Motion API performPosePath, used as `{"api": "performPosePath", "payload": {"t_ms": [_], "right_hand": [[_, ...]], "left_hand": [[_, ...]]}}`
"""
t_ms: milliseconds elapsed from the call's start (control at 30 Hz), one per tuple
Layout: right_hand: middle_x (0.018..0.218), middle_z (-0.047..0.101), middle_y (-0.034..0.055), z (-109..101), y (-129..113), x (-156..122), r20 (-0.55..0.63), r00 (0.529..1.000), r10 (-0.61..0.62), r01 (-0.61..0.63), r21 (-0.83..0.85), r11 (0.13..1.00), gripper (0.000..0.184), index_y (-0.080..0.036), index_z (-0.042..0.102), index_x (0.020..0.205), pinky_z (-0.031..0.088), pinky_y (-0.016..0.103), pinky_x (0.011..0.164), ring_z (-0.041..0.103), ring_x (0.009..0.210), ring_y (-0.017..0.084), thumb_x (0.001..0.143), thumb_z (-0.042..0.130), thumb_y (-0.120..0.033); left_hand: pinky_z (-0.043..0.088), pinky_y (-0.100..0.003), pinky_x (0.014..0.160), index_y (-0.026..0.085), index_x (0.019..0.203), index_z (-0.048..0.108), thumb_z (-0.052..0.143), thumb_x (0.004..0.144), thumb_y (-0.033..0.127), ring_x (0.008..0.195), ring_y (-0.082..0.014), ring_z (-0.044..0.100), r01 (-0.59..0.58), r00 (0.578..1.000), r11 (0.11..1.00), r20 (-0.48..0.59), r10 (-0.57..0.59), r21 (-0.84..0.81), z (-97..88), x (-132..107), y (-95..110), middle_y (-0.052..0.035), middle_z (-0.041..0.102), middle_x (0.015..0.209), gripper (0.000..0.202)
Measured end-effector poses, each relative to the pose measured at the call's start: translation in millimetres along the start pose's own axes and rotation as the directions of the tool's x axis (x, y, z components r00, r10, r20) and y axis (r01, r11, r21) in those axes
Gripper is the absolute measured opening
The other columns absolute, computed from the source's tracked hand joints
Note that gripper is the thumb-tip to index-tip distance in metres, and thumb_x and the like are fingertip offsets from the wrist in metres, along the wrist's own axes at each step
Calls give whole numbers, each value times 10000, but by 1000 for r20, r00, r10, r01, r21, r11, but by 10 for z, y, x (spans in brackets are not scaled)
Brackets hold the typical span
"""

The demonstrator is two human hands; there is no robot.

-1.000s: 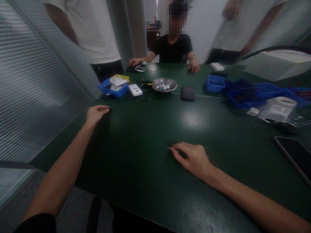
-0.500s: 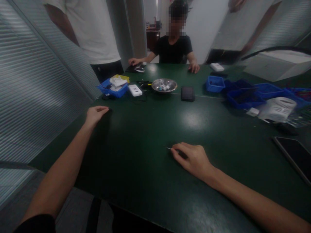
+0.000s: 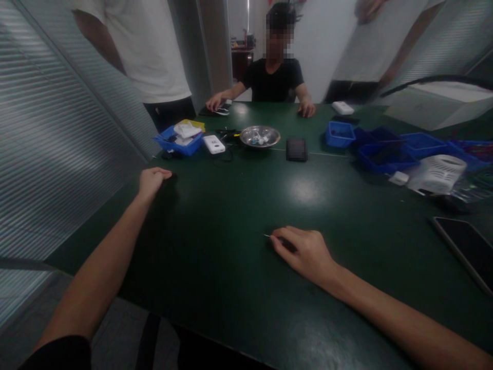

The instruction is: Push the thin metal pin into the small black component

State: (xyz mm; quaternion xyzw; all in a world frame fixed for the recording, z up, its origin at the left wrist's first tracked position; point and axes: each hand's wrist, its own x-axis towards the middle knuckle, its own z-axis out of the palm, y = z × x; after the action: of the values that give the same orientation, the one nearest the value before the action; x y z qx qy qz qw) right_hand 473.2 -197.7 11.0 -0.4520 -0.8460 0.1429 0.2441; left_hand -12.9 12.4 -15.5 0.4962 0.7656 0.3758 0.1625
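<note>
Steel bowl [image 3: 260,136], blue bins [image 3: 387,155], phone [image 3: 464,249], right hand [image 3: 308,254] pinching tool [image 3: 267,236]

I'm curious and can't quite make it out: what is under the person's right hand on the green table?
A thin pale tip pokes out from under the right hand, with something dark between the fingers. The hand covers the rest.

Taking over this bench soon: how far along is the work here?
Nothing finished shows on the green table. In hand: the right hand pinches a thin tool, tip pointing left; the left hand rests curled, empty as far as shows. Left: small parts lie in the far metal bowl, no hand near.
</note>
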Motion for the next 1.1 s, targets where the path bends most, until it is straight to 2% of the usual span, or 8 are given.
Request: {"api": "performPosePath", "payload": {"t_ms": [133,267,367,500,733,967,1100], "right_hand": [[834,725,22,0,1,1,0,1000,-4,4,-6,1000,279,-192,732,1009,421,245,587,635,623,125,1049,499,-340],[829,725,20,11,15,-5,9,1000,-9,9,-10,1000,276,-197,727,1007,422,251,597,638,627,129,1050,495,-339],[823,719,17,17,20,-9,11,1000,-5,5,-10,1000,278,-199,728,1006,421,253,592,634,620,127,1050,494,-343],[835,722,22,16,17,-6,8,1000,-1,1,-6,1000,289,-193,729,1012,435,250,600,638,630,126,1053,485,-342],[832,722,22,1,-1,-3,19,1000,5,-5,-3,1000,297,-192,733,1015,439,249,584,636,626,125,1051,481,-345],[826,729,29,-6,-13,8,15,1000,-2,2,-5,1000,299,-192,736,1011,446,246,580,644,627,126,1046,477,-337],[825,731,31,-3,-17,5,5,1000,-7,7,-3,1000,299,-193,734,994,447,240,581,643,624,123,1044,474,-330]], "left_hand": [[527,-326,810,162,935,812,683,722,258,854,-241,694,-30,999,999,-29,30,-21,23,-26,29,-67,778,920,266],[515,-340,828,165,932,806,676,769,294,895,-266,689,-150,986,974,-48,160,172,0,-88,74,-84,765,951,245],[504,-365,855,159,940,793,633,829,299,918,-289,674,-282,952,892,-16,307,353,-27,-164,120,-118,743,1014,239],[463,-411,947,165,1004,767,524,934,313,1025,-320,637,-422,895,742,108,433,522,-75,-292,208,-147,708,1109,293],[451,-434,946,151,1051,718,432,993,334,1040,-330,606,-447,880,633,183,439,632,-122,-426,346,-173,678,1127,344],[455,-467,930,120,920,701,438,982,335,1018,-378,615,-452,870,541,219,441,709,-50,-502,417,-204,673,1039,345],[448,-464,944,119,916,693,441,980,310,1032,-382,617,-443,877,553,212,432,706,-23,-543,409,-208,668,1040,323]]}}
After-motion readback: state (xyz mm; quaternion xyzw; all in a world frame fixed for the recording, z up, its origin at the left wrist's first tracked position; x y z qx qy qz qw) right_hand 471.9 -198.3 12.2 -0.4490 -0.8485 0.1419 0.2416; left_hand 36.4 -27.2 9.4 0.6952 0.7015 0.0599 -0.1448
